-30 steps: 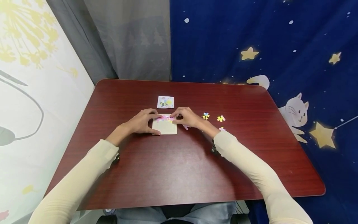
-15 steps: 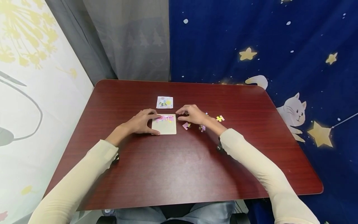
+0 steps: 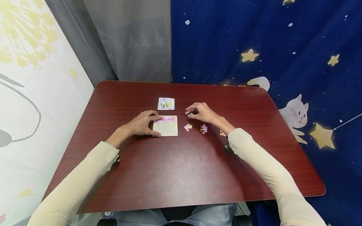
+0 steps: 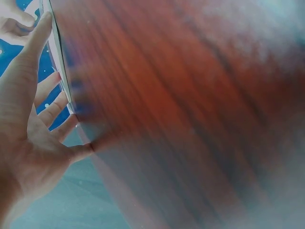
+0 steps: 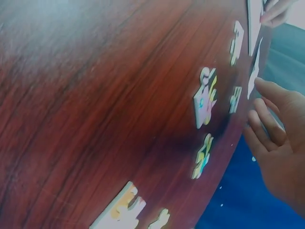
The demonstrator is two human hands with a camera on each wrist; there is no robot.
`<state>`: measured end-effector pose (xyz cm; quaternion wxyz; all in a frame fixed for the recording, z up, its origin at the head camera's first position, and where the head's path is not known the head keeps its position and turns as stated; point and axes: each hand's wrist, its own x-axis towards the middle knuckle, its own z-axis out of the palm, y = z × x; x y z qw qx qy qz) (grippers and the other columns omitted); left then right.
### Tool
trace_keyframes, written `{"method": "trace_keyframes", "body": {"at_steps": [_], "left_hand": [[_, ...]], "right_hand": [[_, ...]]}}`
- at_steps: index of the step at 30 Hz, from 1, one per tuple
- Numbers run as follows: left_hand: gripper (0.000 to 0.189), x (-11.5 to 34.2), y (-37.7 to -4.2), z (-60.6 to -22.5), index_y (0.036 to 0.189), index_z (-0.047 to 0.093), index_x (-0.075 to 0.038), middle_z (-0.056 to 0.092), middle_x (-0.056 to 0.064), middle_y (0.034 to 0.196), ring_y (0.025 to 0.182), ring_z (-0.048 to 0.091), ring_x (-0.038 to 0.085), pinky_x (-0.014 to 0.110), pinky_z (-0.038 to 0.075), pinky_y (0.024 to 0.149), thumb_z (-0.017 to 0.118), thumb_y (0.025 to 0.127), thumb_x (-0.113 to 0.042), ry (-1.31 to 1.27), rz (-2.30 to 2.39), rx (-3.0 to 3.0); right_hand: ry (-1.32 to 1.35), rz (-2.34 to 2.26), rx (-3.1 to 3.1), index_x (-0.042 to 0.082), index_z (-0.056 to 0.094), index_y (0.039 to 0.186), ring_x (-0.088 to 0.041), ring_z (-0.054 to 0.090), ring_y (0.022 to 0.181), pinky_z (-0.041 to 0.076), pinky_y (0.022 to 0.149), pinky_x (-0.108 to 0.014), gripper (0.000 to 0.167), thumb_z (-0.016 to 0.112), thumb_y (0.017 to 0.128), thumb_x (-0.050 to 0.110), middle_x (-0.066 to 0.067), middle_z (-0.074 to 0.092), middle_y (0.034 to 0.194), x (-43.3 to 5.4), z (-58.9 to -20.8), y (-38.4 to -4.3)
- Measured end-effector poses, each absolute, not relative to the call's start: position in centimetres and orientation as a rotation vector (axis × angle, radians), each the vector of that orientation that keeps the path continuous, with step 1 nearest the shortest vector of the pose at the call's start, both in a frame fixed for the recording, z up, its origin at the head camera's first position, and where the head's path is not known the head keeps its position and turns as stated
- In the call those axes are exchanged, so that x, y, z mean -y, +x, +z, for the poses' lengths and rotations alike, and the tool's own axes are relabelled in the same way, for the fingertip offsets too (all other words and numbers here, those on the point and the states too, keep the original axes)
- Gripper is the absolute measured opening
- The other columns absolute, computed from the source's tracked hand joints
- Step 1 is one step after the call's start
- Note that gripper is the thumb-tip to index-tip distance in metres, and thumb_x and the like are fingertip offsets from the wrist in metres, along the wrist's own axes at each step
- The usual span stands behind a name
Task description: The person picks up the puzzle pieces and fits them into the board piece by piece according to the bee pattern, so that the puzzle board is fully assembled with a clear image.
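Observation:
A cream, square puzzle board (image 3: pixel 165 131) lies on the table, with pink pieces (image 3: pixel 170 120) along its far side. My left hand (image 3: pixel 140 123) rests spread over the board's left side, thumb at the near corner and index finger over the pink pieces. In the left wrist view, the left fingers (image 4: pixel 58 101) look mostly straight. My right hand (image 3: pixel 204 113) is to the right of the board, thumb and fingers apart around a small jigsaw piece (image 3: pixel 187 113). In the right wrist view, that piece (image 5: pixel 235 99) lies just past the fingertips, with a gap showing.
Behind the board lies a small picture card (image 3: pixel 166 104) showing a bee. Loose jigsaw pieces, one pink and yellow (image 3: pixel 188 127), another with stripes (image 3: pixel 204 128), lie right of the board. A further piece (image 3: pixel 222 133) sits by the right wrist. Curtains hang beyond the table's far edge.
My right hand has left the board and moved right and slightly farther away, to a loose piece. The left hand stays on the board. Loose pieces formerly behind the right hand now show.

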<state>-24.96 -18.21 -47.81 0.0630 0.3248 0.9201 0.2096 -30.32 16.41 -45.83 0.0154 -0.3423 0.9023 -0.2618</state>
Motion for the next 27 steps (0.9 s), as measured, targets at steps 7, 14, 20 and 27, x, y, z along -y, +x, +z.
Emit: {"method": "trace_keyframes", "body": {"at_steps": [7, 14, 20, 27], "left_hand": [[0.089, 18.2, -25.0, -47.9, 0.149, 0.059, -0.017, 0.049, 0.009, 0.142, 0.133, 0.042, 0.031, 0.056, 0.028, 0.116, 0.087, 0.076, -0.06, 0.976, 0.63, -2.777], [0.091, 18.3, -24.9, -47.9, 0.15, 0.057, -0.018, 0.048, 0.011, 0.146, 0.136, 0.041, 0.032, 0.058, 0.025, 0.118, 0.087, 0.076, -0.061, 0.955, 0.637, -2.774], [0.089, 18.3, -25.0, -48.1, 0.148, 0.059, -0.018, 0.05, 0.011, 0.146, 0.136, 0.043, 0.031, 0.057, 0.028, 0.117, 0.087, 0.075, -0.061, 0.966, 0.655, -2.783], [0.09, 18.4, -25.2, -48.3, 0.147, 0.059, -0.019, 0.051, 0.01, 0.146, 0.135, 0.044, 0.03, 0.054, 0.031, 0.114, 0.087, 0.074, -0.063, 0.958, 0.671, -2.783]], "right_hand": [[-0.939, -0.795, -2.844, 0.002, 0.074, 0.124, -0.026, 0.068, 0.104, 0.054, 0.093, -0.04, 0.038, 0.083, 0.09, 0.017, -0.014, 0.071, 0.111, -16.9, -46.3, -30.4], [-0.81, -0.777, -2.902, 0.004, 0.077, 0.118, -0.022, 0.067, 0.098, 0.054, 0.089, -0.036, 0.04, 0.088, 0.086, 0.025, -0.011, 0.072, 0.104, -16.5, -46.9, -30.6], [-0.754, -0.764, -2.907, 0.006, 0.077, 0.119, -0.019, 0.066, 0.091, 0.055, 0.083, -0.035, 0.041, 0.087, 0.087, 0.029, -0.007, 0.072, 0.1, -16.1, -47.3, -30.7], [-0.807, -0.758, -2.857, 0.008, 0.077, 0.121, -0.021, 0.067, 0.095, 0.054, 0.086, -0.033, 0.034, 0.083, 0.091, 0.023, -0.007, 0.07, 0.103, -15.9, -47.3, -30.8]]}}
